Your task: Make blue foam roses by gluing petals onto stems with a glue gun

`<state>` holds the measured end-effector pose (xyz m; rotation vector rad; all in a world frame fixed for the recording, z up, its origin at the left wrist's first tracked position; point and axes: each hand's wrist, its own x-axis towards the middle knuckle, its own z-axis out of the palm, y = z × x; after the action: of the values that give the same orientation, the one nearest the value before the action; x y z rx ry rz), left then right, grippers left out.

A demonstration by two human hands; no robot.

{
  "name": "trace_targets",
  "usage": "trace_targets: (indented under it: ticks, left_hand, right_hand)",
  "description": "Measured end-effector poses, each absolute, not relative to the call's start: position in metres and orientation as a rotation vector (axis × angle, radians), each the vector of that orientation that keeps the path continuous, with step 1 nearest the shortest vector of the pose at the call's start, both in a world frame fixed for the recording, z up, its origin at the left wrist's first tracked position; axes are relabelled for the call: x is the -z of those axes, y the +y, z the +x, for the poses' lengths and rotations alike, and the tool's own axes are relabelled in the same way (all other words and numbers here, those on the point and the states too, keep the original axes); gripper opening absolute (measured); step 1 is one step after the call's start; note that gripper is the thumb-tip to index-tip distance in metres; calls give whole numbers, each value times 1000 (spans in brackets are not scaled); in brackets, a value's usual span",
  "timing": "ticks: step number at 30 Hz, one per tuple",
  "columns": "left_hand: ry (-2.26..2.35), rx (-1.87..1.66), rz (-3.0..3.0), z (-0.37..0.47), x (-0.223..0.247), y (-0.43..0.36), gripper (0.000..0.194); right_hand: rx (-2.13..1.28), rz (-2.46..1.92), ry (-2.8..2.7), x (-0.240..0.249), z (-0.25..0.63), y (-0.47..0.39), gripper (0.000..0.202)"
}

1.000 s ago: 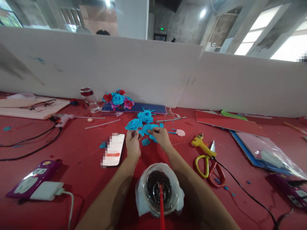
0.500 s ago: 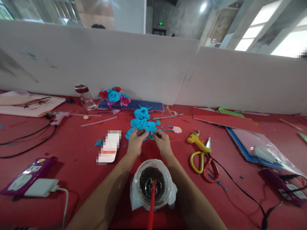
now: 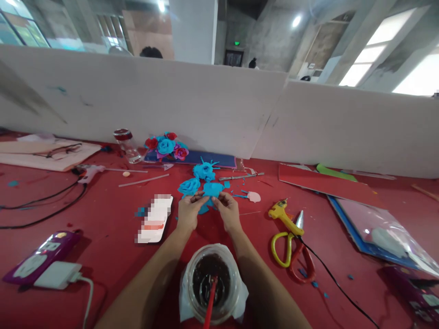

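My left hand (image 3: 189,211) and my right hand (image 3: 227,210) meet at the middle of the red table, fingers pinched on a small blue petal piece (image 3: 211,189) between them. A blue paper rose (image 3: 189,186) lies just beyond my left fingers, and a blue flower with thin spikes (image 3: 204,170) stands behind the piece. More blue pieces (image 3: 203,209) lie under my hands. Between my forearms sits a cup of dark drink (image 3: 211,278) with a red straw.
A phone (image 3: 157,219) lies left, near a pink glue gun (image 3: 89,173) and a glass bottle (image 3: 127,145). To the right are a yellow glue gun (image 3: 285,218) and scissors (image 3: 300,221). Flowers (image 3: 166,146) stand behind, before a white partition (image 3: 192,100).
The view has tilted up a little. My hands have drawn slightly apart from the blue flowers, and the blue piece between them shows more fully.
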<state>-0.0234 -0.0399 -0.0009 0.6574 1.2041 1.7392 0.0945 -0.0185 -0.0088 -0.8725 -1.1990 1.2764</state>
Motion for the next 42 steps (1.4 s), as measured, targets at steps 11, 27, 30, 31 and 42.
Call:
trace_targets:
  ticks: [11, 27, 30, 31, 42]
  left_hand:
    - [1335, -1731, 571, -21, -12, -44, 33]
    - [1117, -1763, 474, -9, -10, -28, 41]
    - [1106, -1736, 525, -11, -6, -26, 38]
    - [1108, -1726, 542, -11, -4, -26, 37]
    - [1551, -1582, 1370, -13, -5, -28, 23]
  right_hand:
    - [-1184, -1088, -1150, 12, 101, -13, 31]
    - [-899, -1297, -1359, 10, 117, -8, 45]
    - [-1143, -1157, -1300, 7, 108, -14, 43]
    - [-1210, -1114, -1287, 7, 105, -16, 42]
    - [-1281, -958, -1208, 11, 115, -6, 21]
